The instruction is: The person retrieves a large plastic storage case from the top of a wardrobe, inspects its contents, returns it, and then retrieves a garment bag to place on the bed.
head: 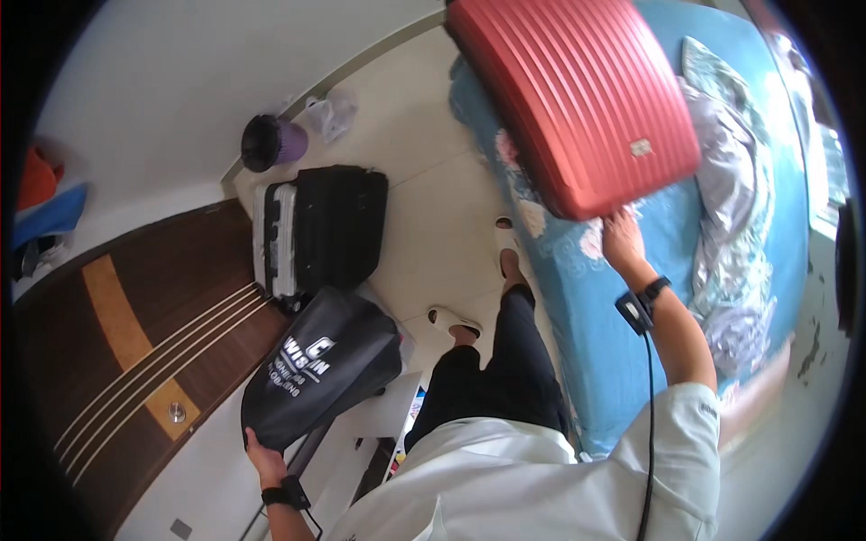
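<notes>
My left hand grips the lower edge of a black non-woven cover or bag that bears white writing. The cover hangs over something whose form I cannot make out. Out to the right, my right hand is at the near edge of a red ribbed hard-shell suitcase, its fingertips partly hidden behind that edge. The suitcase is over the bed with the blue flowered sheet; its far end leaves the view. Whether its whole weight rests on the bed, I cannot tell.
Black luggage and a silver-framed case stand together by the dark wooden door. Beyond them are a purple bin and a plastic bag. Crumpled bedding lies along the bed's right side. My slippered feet stand on floor tiles.
</notes>
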A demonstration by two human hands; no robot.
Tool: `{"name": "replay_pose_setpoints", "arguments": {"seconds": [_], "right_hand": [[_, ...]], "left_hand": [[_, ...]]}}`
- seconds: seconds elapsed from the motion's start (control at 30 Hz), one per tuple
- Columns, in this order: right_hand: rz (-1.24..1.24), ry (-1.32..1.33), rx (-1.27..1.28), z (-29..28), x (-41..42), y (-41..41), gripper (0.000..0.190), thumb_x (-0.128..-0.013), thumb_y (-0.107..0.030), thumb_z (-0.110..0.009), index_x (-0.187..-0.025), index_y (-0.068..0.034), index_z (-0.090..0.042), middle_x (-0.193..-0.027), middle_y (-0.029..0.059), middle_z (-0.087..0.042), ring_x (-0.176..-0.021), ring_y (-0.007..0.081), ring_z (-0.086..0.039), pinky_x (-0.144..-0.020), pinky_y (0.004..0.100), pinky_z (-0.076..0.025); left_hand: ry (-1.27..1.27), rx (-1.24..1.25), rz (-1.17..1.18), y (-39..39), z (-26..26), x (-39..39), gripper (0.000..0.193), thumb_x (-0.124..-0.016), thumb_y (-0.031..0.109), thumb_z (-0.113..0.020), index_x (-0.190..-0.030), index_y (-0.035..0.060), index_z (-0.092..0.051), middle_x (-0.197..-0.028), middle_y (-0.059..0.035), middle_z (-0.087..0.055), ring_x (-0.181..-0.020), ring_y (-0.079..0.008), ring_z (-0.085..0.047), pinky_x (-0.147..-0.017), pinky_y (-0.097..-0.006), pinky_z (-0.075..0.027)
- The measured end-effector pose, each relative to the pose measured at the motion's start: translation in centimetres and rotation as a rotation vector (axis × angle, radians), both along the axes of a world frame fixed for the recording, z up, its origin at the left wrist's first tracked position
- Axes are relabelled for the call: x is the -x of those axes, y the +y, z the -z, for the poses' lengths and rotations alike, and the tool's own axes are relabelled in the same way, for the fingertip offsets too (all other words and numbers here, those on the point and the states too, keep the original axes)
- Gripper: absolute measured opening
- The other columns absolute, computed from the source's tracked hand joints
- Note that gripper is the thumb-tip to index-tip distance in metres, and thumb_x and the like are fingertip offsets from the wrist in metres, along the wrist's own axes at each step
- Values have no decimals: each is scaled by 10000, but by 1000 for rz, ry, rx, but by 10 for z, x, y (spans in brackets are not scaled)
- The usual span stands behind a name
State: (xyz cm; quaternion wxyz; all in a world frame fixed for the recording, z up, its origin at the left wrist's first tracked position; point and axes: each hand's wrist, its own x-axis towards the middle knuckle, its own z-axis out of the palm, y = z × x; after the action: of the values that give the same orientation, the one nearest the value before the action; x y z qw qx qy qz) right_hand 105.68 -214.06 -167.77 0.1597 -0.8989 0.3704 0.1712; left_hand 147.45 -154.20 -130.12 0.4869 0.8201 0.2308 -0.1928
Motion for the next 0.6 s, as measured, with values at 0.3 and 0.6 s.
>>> {"name": "replay_pose_setpoints", "arguments": {"seconds": [0.3, 0.6], "right_hand": [[-34, -38, 102, 9, 22, -30, 311, -843, -86, -520, -1127, 28, -572, -1199, 267, -555, -1226, 408, -461, -1103, 491, -323], [-97, -40, 14, -1, 8, -44, 350, -758, -55, -575, -1100, 17, -584, -1071, 214, -604, -1046, 382, -549, -919, 484, -416]], "left_hand": [[56, -40, -193, -75, 30, -9, 436, -1013, 329, -473, -1287, -10, -501, -1309, -152, -569, -1173, -290, -576, -1030, -450, -447], [-9, -22, -322, -46, 25, -14, 395, -1030, 298, -406, -1285, 16, -510, -1301, -134, -584, -1192, -293, -565, -1035, -459, -436]]}}
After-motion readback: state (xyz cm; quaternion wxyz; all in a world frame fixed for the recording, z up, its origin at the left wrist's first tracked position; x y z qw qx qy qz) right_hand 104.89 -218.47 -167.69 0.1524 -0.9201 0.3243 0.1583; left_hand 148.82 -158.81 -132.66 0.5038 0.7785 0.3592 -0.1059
